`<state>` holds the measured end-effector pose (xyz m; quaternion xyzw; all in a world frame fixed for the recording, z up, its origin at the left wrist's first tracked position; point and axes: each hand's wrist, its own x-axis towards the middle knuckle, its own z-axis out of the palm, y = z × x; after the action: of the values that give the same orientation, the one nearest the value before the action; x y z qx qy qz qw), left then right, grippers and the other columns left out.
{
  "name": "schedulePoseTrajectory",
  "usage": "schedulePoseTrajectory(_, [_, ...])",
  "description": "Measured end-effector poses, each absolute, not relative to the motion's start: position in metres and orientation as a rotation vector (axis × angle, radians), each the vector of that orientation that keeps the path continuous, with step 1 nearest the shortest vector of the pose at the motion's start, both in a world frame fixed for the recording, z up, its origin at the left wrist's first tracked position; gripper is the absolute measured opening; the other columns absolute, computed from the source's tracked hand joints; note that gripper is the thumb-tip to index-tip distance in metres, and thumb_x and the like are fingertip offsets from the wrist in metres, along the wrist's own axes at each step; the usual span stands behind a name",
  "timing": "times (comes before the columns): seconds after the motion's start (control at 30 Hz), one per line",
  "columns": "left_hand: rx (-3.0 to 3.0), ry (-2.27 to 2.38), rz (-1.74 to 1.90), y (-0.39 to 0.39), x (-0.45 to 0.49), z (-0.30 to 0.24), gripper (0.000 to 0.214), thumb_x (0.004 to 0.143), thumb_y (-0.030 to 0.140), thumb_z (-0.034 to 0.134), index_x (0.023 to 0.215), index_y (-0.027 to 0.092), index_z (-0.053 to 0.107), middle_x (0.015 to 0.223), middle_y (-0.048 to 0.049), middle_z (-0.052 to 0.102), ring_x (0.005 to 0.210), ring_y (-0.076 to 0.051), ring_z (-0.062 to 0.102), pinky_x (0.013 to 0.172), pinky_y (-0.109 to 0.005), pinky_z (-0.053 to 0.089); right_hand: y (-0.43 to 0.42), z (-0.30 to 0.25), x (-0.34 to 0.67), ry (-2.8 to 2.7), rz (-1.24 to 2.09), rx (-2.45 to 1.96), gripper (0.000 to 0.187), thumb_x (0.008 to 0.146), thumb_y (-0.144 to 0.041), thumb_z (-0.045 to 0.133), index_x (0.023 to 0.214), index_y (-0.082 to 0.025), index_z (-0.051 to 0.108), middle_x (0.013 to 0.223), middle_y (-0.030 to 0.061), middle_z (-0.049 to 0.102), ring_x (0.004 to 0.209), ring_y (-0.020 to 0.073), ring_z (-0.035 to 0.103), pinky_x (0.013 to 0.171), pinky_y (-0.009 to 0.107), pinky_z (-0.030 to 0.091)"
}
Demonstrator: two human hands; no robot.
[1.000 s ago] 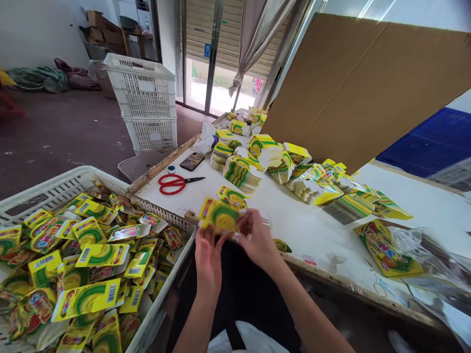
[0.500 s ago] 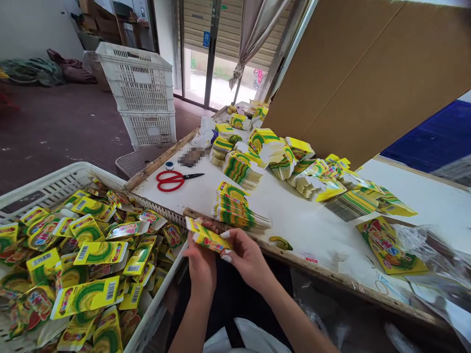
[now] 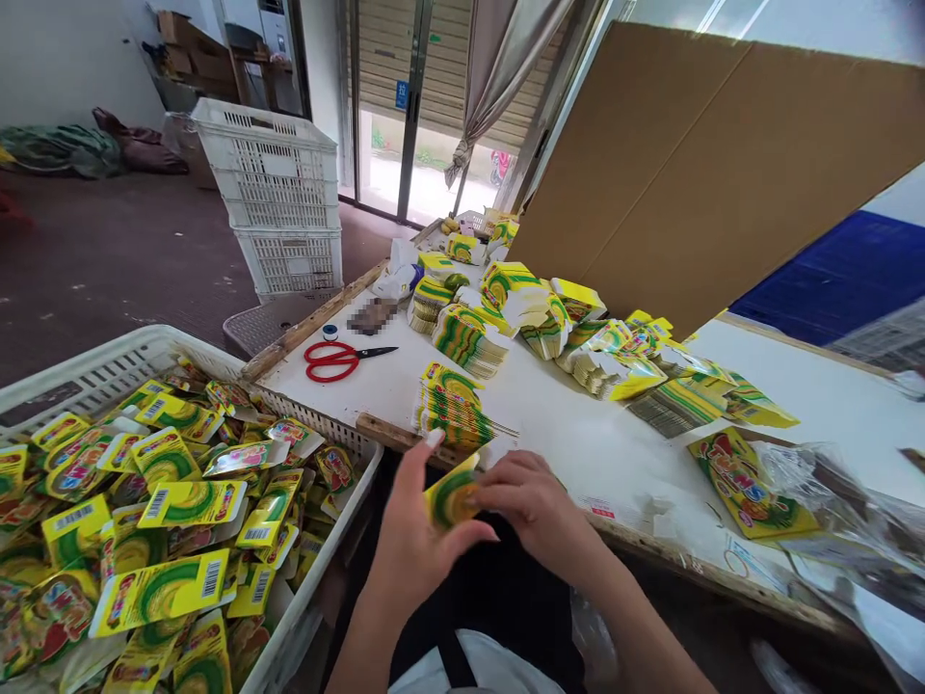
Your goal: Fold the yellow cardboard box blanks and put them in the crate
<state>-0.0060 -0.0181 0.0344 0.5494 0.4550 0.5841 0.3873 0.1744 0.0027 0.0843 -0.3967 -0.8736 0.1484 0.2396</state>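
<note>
Both my hands hold one small yellow-and-green card packet [image 3: 452, 494] just in front of the table's near edge, above my lap. My left hand [image 3: 413, 542] pinches it from the left, thumb on its lower edge and fingers behind. My right hand [image 3: 535, 503] grips its right side with curled fingers. Just beyond the packet, a low stack of the same flat cards [image 3: 454, 410] lies on the white table [image 3: 578, 434] at its edge. A white plastic crate [image 3: 116, 371] on my left is full of finished packets [image 3: 173, 501].
Red-handled scissors [image 3: 339, 359] and a small tape roll [image 3: 330, 332] lie at the table's left end. Several fanned stacks of cards [image 3: 549, 323] spread across the middle. A big cardboard sheet [image 3: 715, 164] leans behind. Clear plastic bags [image 3: 845, 506] sit right. Stacked white crates [image 3: 278, 202] stand on the floor.
Both hands have dropped from over the card stack to below the table's edge. The packet, held flat a moment ago, now faces me, with my left thumb shifted under it.
</note>
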Motion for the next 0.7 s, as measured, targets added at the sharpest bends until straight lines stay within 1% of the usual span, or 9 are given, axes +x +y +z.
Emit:
schedulePoseTrajectory(0.07, [1.471, 1.135, 1.165, -0.017, -0.006, 0.034, 0.081, 0.056, 0.027, 0.086, 0.128, 0.025, 0.049, 0.126, -0.0092, 0.059, 0.116, -0.03, 0.056, 0.099, -0.042, 0.046, -0.003, 0.084, 0.166, -2.429, 0.435, -1.009, 0.034, 0.082, -0.004, 0.055, 0.09, -0.032, 0.072, 0.09, 0.0003, 0.072, 0.095, 0.0206, 0.062, 0.103, 0.049, 0.036])
schedulePoseTrajectory(0.13, [1.47, 1.127, 1.02, -0.014, -0.004, 0.033, 0.065, 0.064, 0.026, 0.079, 0.123, 0.025, 0.052, 0.112, -0.0056, 0.065, 0.101, -0.025, 0.063, 0.087, -0.038, 0.051, -0.006, 0.077, 0.158, -2.232, 0.421, -1.081, 0.042, 0.078, -0.005, 0.058, 0.109, -0.034, 0.066, 0.12, 0.0026, 0.064, 0.119, 0.0245, 0.052, 0.112, 0.055, 0.023])
schedulePoseTrajectory(0.17, [1.471, 1.142, 1.005, -0.013, -0.003, 0.033, 0.058, 0.067, 0.025, 0.076, 0.12, 0.024, 0.052, 0.106, -0.0039, 0.067, 0.094, -0.024, 0.064, 0.082, -0.036, 0.052, -0.005, 0.071, 0.155, -2.048, 0.428, -1.148, 0.051, 0.077, -0.009, 0.061, 0.121, -0.033, 0.059, 0.135, 0.0052, 0.055, 0.129, 0.0266, 0.044, 0.113, 0.056, 0.022])
schedulePoseTrajectory(0.23, [1.493, 1.216, 1.048, -0.012, 0.0, 0.033, 0.056, 0.066, 0.024, 0.075, 0.117, 0.023, 0.051, 0.102, -0.003, 0.067, 0.089, -0.022, 0.064, 0.079, -0.034, 0.052, -0.003, 0.057, 0.15, -1.618, 0.583, -1.251, 0.069, 0.075, -0.023, 0.066, 0.139, -0.028, 0.04, 0.148, 0.0113, 0.039, 0.136, 0.0292, 0.037, 0.11, 0.054, 0.031])
schedulePoseTrajectory(0.3, [1.568, 1.234, 1.073, -0.013, 0.004, 0.031, 0.057, 0.065, 0.022, 0.074, 0.116, 0.023, 0.05, 0.103, -0.0038, 0.066, 0.091, -0.023, 0.064, 0.081, -0.034, 0.051, 0.0, 0.045, 0.147, -1.299, 0.935, -1.254, 0.073, 0.078, -0.037, 0.065, 0.142, -0.025, 0.033, 0.145, 0.0139, 0.044, 0.13, 0.029, 0.046, 0.102, 0.05, 0.043])
schedulePoseTrajectory(0.37, [1.663, 1.204, 1.094, -0.014, 0.009, 0.026, 0.061, 0.064, 0.016, 0.071, 0.119, 0.023, 0.046, 0.109, -0.0055, 0.065, 0.096, -0.023, 0.064, 0.083, -0.035, 0.051, 0.001, 0.039, 0.144, -1.187, 1.308, -1.199, 0.065, 0.079, -0.045, 0.063, 0.137, -0.024, 0.042, 0.136, 0.0128, 0.055, 0.122, 0.0282, 0.055, 0.098, 0.047, 0.047])
schedulePoseTrajectory(0.43, [1.742, 1.183, 1.151, -0.015, 0.013, 0.02, 0.067, 0.066, 0.013, 0.067, 0.126, 0.023, 0.04, 0.116, -0.0078, 0.062, 0.102, -0.024, 0.063, 0.085, -0.035, 0.051, 0.003, 0.039, 0.142, -1.219, 1.49, -1.166, 0.055, 0.077, -0.045, 0.066, 0.127, -0.024, 0.055, 0.128, 0.0099, 0.062, 0.118, 0.0273, 0.058, 0.101, 0.045, 0.045])
schedulePoseTrajectory(0.57, [1.844, 1.242, 1.287, -0.014, 0.016, 0.013, 0.055, 0.072, 0.018, 0.063, 0.122, 0.024, 0.04, 0.112, -0.0082, 0.058, 0.099, -0.023, 0.062, 0.081, -0.035, 0.051, 0.01, 0.045, 0.144, -1.355, 1.364, -1.267, 0.046, 0.075, -0.046, 0.067, 0.115, -0.024, 0.064, 0.119, 0.0086, 0.068, 0.112, 0.0282, 0.062, 0.101, 0.047, 0.046])
schedulePoseTrajectory(0.7, [1.744, 1.258, 1.188, -0.015, 0.017, 0.015, 0.04, 0.069, 0.017, 0.061, 0.105, 0.024, 0.044, 0.092, -0.0028, 0.059, 0.077, -0.019, 0.063, 0.066, -0.031, 0.051, 0.005, 0.048, 0.146, -1.584, 1.197, -1.23, 0.05, 0.085, -0.044, 0.055, 0.13, -0.021, 0.057, 0.127, 0.012, 0.063, 0.121, 0.03, 0.056, 0.106, 0.05, 0.04])
